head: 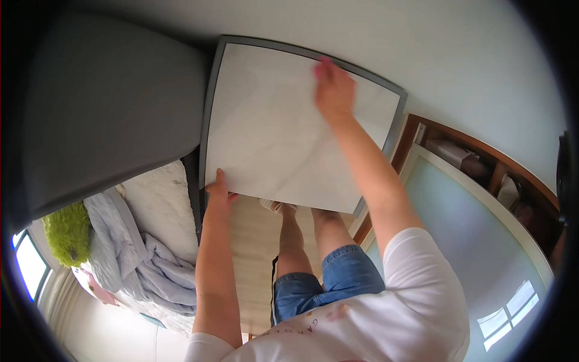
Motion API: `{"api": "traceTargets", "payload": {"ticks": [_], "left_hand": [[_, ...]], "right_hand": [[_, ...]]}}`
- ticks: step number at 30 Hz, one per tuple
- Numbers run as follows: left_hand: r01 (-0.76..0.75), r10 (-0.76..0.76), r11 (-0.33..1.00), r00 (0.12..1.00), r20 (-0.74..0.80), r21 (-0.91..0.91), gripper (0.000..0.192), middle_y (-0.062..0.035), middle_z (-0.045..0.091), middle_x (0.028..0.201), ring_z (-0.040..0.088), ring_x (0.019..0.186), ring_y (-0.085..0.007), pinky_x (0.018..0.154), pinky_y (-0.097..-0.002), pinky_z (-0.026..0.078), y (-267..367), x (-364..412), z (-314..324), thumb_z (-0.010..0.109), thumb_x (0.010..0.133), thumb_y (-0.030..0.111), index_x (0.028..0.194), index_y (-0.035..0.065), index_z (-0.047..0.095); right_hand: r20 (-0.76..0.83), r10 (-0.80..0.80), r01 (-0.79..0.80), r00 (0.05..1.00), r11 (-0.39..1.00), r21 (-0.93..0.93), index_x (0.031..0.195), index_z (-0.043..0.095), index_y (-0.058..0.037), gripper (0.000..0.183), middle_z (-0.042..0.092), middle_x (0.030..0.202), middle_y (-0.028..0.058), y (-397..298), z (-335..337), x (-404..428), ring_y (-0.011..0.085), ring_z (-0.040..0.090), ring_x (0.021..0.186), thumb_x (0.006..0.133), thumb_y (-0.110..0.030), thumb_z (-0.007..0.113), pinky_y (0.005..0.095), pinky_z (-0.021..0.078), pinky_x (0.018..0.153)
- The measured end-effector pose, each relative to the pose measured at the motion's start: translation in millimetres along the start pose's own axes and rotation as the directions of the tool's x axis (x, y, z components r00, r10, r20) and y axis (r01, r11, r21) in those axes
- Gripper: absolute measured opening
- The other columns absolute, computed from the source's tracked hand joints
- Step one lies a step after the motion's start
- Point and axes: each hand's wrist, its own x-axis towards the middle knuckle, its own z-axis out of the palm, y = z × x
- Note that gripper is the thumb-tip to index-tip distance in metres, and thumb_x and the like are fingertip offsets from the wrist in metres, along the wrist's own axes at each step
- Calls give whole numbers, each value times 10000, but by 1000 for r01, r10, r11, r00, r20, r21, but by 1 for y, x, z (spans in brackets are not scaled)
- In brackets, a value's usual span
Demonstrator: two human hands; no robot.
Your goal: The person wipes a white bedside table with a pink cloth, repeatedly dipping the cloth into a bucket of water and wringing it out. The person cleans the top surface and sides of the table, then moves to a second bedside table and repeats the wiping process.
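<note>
Before me stands a nightstand-like cabinet with a pale, marble-look top (271,122) framed by a grey border. My left hand (219,185) grips its near left edge, thumb on top and some fingers curled below. Over the far right part of the top, my right hand (335,92) is closed around a small pink object (322,70), perhaps a cloth or sponge. Motion blurs that hand, so the object's exact kind is unclear. Whether it touches the surface cannot be told.
A dark grey headboard (113,104) adjoins the cabinet on the left. Beyond lie a mattress (158,194), a crumpled grey-blue quilt (149,267) and a green plush toy (68,233). On the right, a frosted sliding door (470,226) fronts wooden shelves (495,176) with items inside.
</note>
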Motion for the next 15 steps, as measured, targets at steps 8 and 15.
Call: {"api": "traceTargets", "payload": {"ticks": [8, 15], "left_hand": [[-18, 24, 999, 990, 141, -39, 852, -187, 472, 1216, 560, 1028, -285, 861, -445, 482, -11, 18, -12, 503, 855, 544, 1313, 14, 18], [-7, 9, 999, 999, 48, -36, 734, -179, 490, 1200, 557, 1029, -289, 871, -466, 474, 3, -9, 1, 482, 874, 539, 1270, 0, 181]], "right_hand": [[-189, 251, -314, 950, 755, -575, 1190, 502, -47, 419, 543, 1059, 120, 93, -60, -66, 301, 522, 947, 814, -231, 515, 419, 417, 776], [-18, 269, -268, 963, 963, 41, 1235, 469, -36, 392, 523, 1202, 139, -135, 30, -55, 336, 518, 963, 860, -151, 465, 438, 413, 802]]}}
